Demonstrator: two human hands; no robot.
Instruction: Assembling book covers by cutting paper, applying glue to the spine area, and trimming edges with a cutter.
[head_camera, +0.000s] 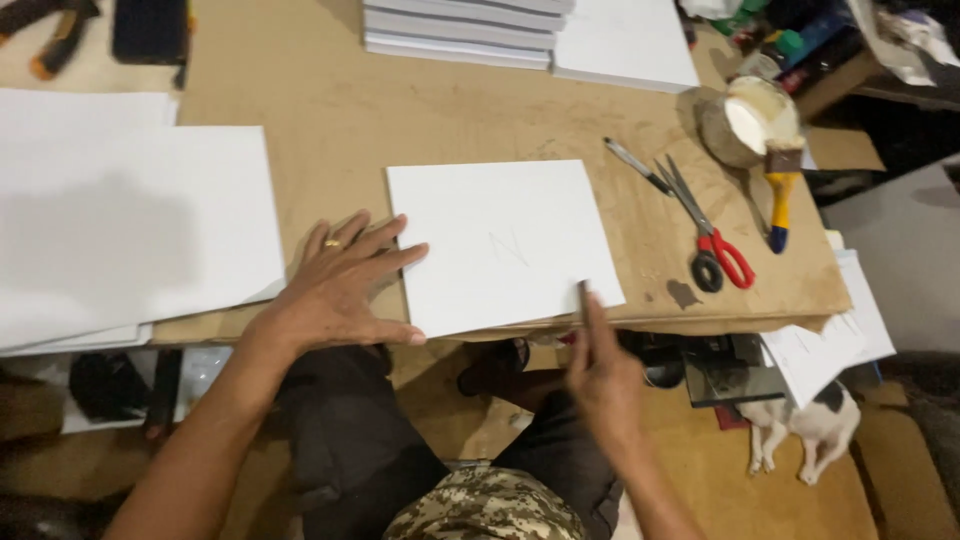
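Observation:
A square white sheet (505, 240) lies on the brown board table (420, 110), near its front edge. My left hand (345, 285), with a gold ring, rests flat with fingers spread at the sheet's left edge, fingertips touching it. My right hand (600, 375) is at the sheet's near right corner and holds a thin dark tool (583, 298) upright against the sheet's edge; the hand is blurred.
Large white sheets (120, 220) lie at the left. Stacked white boards (470, 30) sit at the back. A pen (638, 165), red-handled scissors (710, 235), a glue pot (745, 120) and a brush (780, 195) are at the right. A white animal (810, 425) lies on the floor.

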